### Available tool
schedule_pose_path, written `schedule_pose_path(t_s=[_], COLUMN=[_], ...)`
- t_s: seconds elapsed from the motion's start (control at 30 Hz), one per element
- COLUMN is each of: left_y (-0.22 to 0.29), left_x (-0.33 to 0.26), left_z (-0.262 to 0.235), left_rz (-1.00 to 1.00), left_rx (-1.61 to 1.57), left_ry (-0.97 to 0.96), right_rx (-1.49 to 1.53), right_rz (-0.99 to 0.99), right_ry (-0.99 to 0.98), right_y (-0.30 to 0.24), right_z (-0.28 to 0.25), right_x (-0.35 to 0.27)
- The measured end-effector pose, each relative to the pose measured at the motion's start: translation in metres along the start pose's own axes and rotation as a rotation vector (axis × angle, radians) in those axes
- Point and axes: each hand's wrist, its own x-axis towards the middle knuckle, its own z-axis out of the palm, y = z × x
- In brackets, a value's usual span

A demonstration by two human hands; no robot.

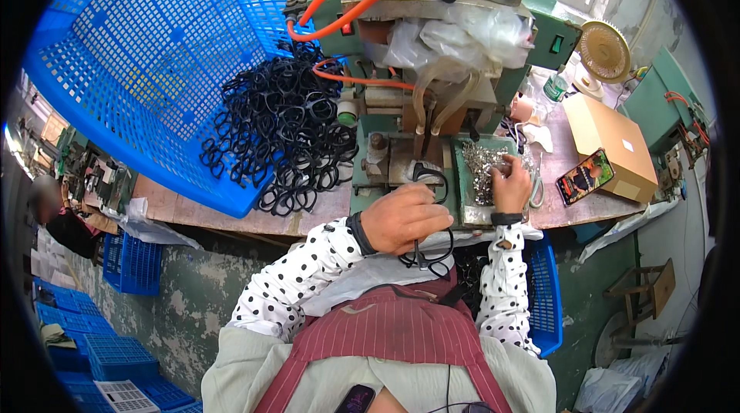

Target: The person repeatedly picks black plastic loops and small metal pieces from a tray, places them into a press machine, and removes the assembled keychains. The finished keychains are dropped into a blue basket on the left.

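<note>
The left hand [402, 219] is closed around a pair of black scissor handles [428, 247], whose loops hang below the fingers, just in front of the green machine [432, 89] at the edge of the wooden bench [231, 216]. The right hand [512, 182] has its fingertips pinched in the grey tray [472, 209] of small shiny metal parts [482, 166]; it seems to hold one of them, though the piece is too small to tell for sure.

Left of the machine lies a heap of black scissor handles [285, 143], spilling from a tilted blue plastic basket [146, 58] onto the bench. Orange hoses [347, 5] loop across the machine's top. To the right on the bench are a phone [584, 176], a cardboard box [613, 143] and a small fan [603, 51]. Another blue basket [546, 290] sits below the bench by the person's right elbow.
</note>
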Motion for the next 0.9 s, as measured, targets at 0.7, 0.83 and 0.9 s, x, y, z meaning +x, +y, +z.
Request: schedule_pose_path(t_s=[0.7,0.83,0.9], left_y=[-0.078,-0.108,-0.123], left_x=[-0.110,-0.136,-0.161], left_z=[-0.026,-0.024,-0.020], left_rz=[-0.904,-1.443,-1.422], left_rx=[0.886,0.793,0.724], left_ry=[0.282,0.242,0.293], right_rx=[0.127,0.109,0.118], right_rz=[-0.203,-0.198,-0.201], right_ry=[0.270,0.230,0.212], right_y=[0.000,0.000,-0.003], right_z=[0.006,0.007,0.006], right_x=[-0.016,-0.015,-0.014])
